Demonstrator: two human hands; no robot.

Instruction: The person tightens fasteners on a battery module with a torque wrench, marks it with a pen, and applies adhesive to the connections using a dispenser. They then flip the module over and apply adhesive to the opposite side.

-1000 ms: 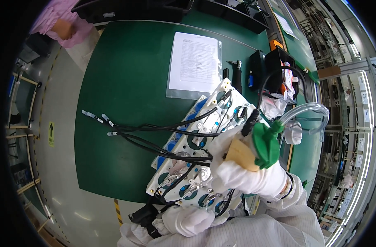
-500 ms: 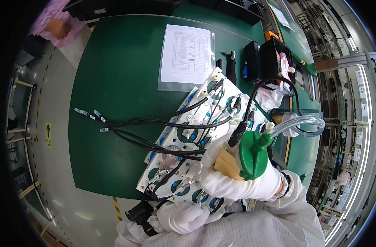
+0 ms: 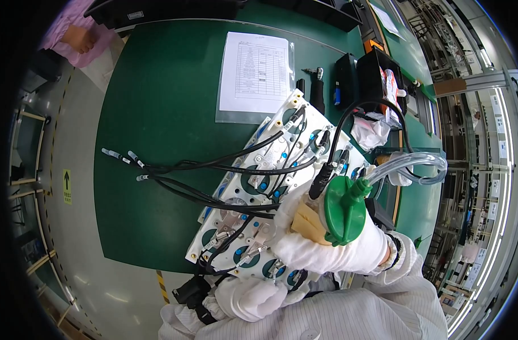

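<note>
In my white-gloved right hand (image 3: 295, 238), closed over the right part of a white perforated panel (image 3: 213, 241), is a green-capped dispenser (image 3: 345, 212). A clear hose (image 3: 409, 165) leaves its cap; its body below the cap is mostly hidden, as is its tip. A tan patch shows between the glove's fingers. The panel lies tilted, with round openings, blue dots and metal fittings. Black cables (image 3: 213, 207) run from it to the left, ending in loose connectors (image 3: 126, 158). My gloved left hand (image 3: 253, 300) is curled at the panel's near edge; what it grips is hidden.
Beyond the panel lies a printed sheet (image 3: 253, 73) in a clear sleeve. Near it are a black-handled tool (image 3: 318, 93) and a black bin (image 3: 375, 73) beside crumpled white material (image 3: 370, 133). Another person's hand (image 3: 79, 38) shows at the far left, over a green table (image 3: 157, 102).
My right hand and the green-capped dispenser have shifted slightly left over the panel. My left hand stays at the near edge. The whole view has also moved a little.
</note>
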